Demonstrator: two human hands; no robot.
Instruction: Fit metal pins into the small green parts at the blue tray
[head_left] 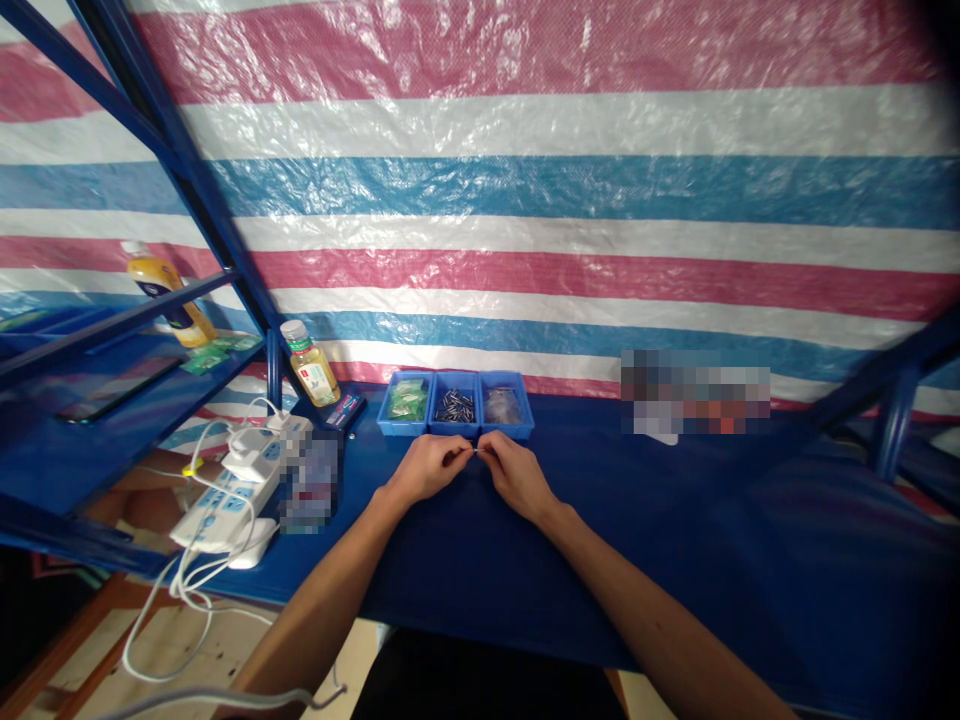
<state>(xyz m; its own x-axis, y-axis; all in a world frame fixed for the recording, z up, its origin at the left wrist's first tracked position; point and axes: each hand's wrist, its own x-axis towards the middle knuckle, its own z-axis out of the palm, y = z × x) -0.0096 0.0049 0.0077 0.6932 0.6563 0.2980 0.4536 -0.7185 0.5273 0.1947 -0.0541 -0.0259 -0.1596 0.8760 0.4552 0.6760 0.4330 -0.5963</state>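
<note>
Deep blue covers the flat, smooth tabletop (465, 570), and above it the person's bare left hand (433, 468) and bare right hand (517, 475) meet fingertip to fingertip. Taking their meeting point as the centre of the dial, a small, thin, pale piece (475, 451) sits right there, its detail too small to make out. Thumb and forefinger of each hand are pinched closed on it, the left from the 9 o'clock side and the right from 3. Just beyond the hands stand three open blue plastic bins side by side, touching: a left bin (403, 430) at 10 o'clock with small green packets (407, 398), a middle bin (454, 430) at 11 with slender dark metallic pieces (454, 406), and a right bin (520, 431) near 1 with small pale pieces (501, 405). Farther out at 10 is a clear, white-capped bottle of yellowish liquid (315, 375); towards 9 lies a long white power strip (217, 508) with white cables (206, 600). Shiny red, white and blue striped plastic sheeting (525, 230) hangs at 12 o'clock.
</note>
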